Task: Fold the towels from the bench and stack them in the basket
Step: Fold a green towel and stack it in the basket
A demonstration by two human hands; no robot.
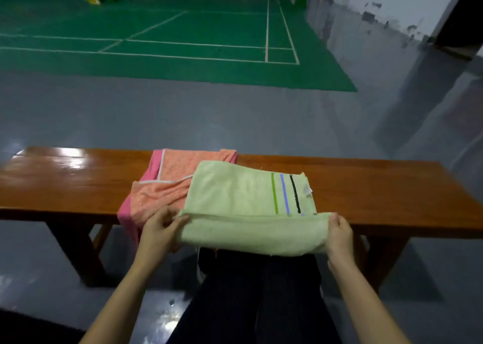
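While left hand (159, 228) and right hand (339, 235) pinch green towel (235, 194) ends off bench (392, 187), uneven pull could skew fold, drag orange towel (170, 184).

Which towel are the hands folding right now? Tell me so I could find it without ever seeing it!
Find the long brown wooden bench in front of the green court. Two towels lie in its middle, and the left hand and right hand hold the near edge of the pale green towel. It overlaps the orange and pink towel, and only it has three thin stripes: green, blue and black.
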